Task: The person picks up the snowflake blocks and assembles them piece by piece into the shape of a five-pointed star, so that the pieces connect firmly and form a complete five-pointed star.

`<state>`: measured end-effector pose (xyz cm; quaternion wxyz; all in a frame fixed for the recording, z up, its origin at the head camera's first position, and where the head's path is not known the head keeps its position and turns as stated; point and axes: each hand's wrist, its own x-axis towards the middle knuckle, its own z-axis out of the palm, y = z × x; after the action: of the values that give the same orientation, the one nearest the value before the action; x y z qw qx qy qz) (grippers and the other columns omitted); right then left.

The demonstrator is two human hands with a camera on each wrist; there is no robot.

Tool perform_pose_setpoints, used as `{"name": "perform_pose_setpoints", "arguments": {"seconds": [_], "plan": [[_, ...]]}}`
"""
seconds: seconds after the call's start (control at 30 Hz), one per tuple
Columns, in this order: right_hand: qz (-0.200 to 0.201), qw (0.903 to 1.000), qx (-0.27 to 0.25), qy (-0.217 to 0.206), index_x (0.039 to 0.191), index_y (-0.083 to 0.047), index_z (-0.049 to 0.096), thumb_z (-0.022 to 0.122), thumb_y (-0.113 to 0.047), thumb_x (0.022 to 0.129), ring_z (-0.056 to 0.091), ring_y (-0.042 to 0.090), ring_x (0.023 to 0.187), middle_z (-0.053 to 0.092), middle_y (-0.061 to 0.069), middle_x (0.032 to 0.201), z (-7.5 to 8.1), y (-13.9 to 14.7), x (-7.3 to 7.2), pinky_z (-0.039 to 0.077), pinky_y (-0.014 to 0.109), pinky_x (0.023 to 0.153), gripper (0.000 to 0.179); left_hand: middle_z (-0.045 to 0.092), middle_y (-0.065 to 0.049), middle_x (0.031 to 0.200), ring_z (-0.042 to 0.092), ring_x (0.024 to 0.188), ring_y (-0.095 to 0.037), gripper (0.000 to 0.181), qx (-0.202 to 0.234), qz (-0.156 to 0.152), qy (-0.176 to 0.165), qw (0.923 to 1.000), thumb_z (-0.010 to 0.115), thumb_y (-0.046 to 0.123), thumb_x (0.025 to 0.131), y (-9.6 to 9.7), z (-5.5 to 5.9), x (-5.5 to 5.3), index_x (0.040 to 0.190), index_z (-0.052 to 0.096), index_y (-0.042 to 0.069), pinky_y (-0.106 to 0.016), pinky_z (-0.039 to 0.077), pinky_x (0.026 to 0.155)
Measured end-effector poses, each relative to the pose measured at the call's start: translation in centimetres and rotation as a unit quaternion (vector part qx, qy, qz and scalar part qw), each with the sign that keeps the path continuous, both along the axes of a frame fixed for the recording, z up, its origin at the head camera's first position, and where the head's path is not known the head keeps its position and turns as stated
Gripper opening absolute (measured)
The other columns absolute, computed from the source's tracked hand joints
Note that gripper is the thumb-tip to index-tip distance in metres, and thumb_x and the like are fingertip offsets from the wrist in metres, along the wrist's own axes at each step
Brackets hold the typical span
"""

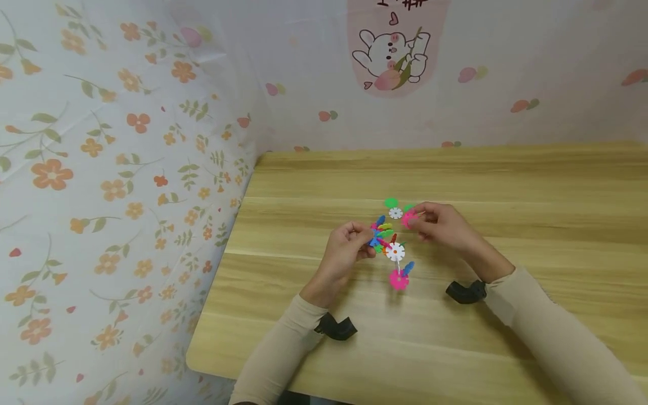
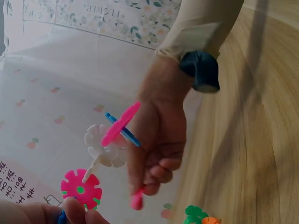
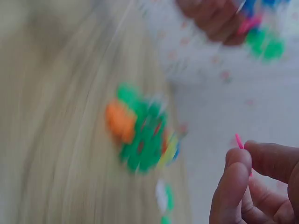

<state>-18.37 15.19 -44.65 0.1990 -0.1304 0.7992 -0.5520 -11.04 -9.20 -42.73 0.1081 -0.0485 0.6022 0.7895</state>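
Note:
The left hand (image 1: 346, 247) pinches a blue notched plastic disc (image 1: 374, 239), part of a joined chain of snowflake-shaped discs. A white disc (image 1: 395, 251) and, lower down, a pink disc (image 1: 399, 279) with a blue one belong to that chain. To its right, the right hand (image 1: 445, 225) pinches a single pink disc (image 1: 408, 219) between thumb and fingers, apart from the chain. Seen edge-on in the right wrist view, that pink disc (image 3: 239, 141) is mostly hidden by fingertips. The left wrist view shows another pink disc (image 2: 80, 189) beside the left fingers.
Beyond the hands, a loose white disc (image 1: 395, 213) and a green disc (image 1: 391, 202) lie on the wooden table (image 1: 304, 185). Blurred green discs (image 3: 145, 140) and an orange disc (image 3: 120, 120) are bunched in the right wrist view. Patterned curtains (image 1: 126, 197) border the table's left and back.

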Motion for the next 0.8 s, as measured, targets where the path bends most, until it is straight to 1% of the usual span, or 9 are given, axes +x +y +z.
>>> {"name": "perform_pose_setpoints", "arguments": {"seconds": [0.03,0.13,0.2,0.3,0.43,0.53,0.57,0.7,0.8], "plan": [[0.008,0.9997,-0.023,-0.002,0.127,-0.001,0.057,0.065,-0.024,0.099,0.061,0.03,0.073,0.066,0.025,0.092,0.4,-0.1,0.5,0.057,0.037,0.067,0.037,0.062,-0.004,0.072,0.061,0.06,-0.014,0.005,0.0,0.001,0.0,1.0,0.062,0.004,0.097,0.0,0.0,0.0,0.093,0.059,0.003,-0.028,0.057,0.066],[0.023,0.9963,-0.082,-0.012,0.13,-0.001,0.056,0.066,-0.02,0.098,0.061,0.027,0.071,0.069,0.019,0.089,1.2,-0.4,1.7,0.057,0.037,0.068,0.039,0.063,-0.005,0.073,0.061,0.06,-0.014,0.005,0.0,0.003,0.0,1.0,0.062,0.004,0.097,0.0,0.2,0.0,0.094,0.059,0.002,-0.028,0.057,0.066],[0.024,0.9935,-0.11,-0.02,0.129,0.0,0.057,0.067,-0.018,0.097,0.06,0.022,0.07,0.071,0.013,0.087,1.7,-0.6,2.3,0.057,0.034,0.068,0.037,0.063,-0.005,0.073,0.061,0.06,-0.014,0.004,0.0,0.003,-0.001,1.0,0.063,0.004,0.096,0.0,0.2,0.0,0.095,0.059,0.001,-0.028,0.057,0.065],[0.018,0.99,-0.135,-0.036,0.125,0.001,0.061,0.07,-0.016,0.096,0.062,0.018,0.069,0.072,0.011,0.088,2.2,-1.0,2.8,0.057,0.03,0.068,0.035,0.063,-0.005,0.073,0.061,0.06,-0.014,0.004,0.001,0.001,-0.001,1.0,0.063,0.003,0.097,0.1,0.3,0.0,0.093,0.06,0.003,-0.027,0.057,0.065],[0.007,0.9878,-0.148,-0.048,0.123,0.002,0.063,0.071,-0.013,0.094,0.064,0.017,0.068,0.073,0.015,0.089,2.7,-1.4,3.2,0.058,0.031,0.067,0.034,0.063,-0.005,0.072,0.061,0.059,-0.014,0.007,0.002,-0.002,0.001,1.0,0.062,0.002,0.097,0.2,0.2,0.1,0.091,0.06,0.004,-0.027,0.056,0.064],[0.0,0.9873,-0.15,-0.052,0.121,0.004,0.064,0.072,-0.01,0.093,0.063,0.015,0.066,0.072,0.015,0.086,2.9,-1.6,3.5,0.058,0.03,0.066,0.032,0.062,-0.007,0.072,0.061,0.059,-0.013,0.008,0.003,0.001,0.002,1.0,0.063,0.0,0.096,0.3,0.2,0.2,0.089,0.06,0.004,-0.026,0.057,0.064],[-0.002,0.9876,-0.148,-0.051,0.121,0.005,0.064,0.072,-0.009,0.093,0.063,0.015,0.065,0.071,0.015,0.084,2.9,-1.7,3.6,0.058,0.029,0.065,0.032,0.062,-0.007,0.072,0.061,0.059,-0.013,0.008,0.001,0.003,0.004,1.0,0.063,0.0,0.096,0.3,0.2,0.3,0.089,0.06,0.003,-0.026,0.057,0.064],[-0.01,0.9891,-0.141,-0.042,0.121,0.008,0.064,0.072,-0.008,0.093,0.063,0.015,0.063,0.069,0.02,0.081,3.0,-1.8,3.7,0.056,0.026,0.06,0.034,0.063,-0.007,0.071,0.061,0.059,-0.012,0.007,-0.013,0.007,0.017,0.9997,0.065,-0.001,0.095,0.5,0.3,0.5,0.089,0.061,0.001,-0.026,0.057,0.065],[-0.009,0.9888,-0.143,-0.041,0.12,0.01,0.064,0.073,-0.007,0.092,0.063,0.018,0.061,0.068,0.02,0.079,3.0,-1.8,3.8,0.056,0.027,0.057,0.034,0.063,-0.007,0.07,0.062,0.058,-0.013,0.007,-0.026,0.004,0.023,0.9994,0.065,-0.001,0.095,0.6,0.2,0.7,0.089,0.062,-0.001,-0.027,0.058,0.065]]}}
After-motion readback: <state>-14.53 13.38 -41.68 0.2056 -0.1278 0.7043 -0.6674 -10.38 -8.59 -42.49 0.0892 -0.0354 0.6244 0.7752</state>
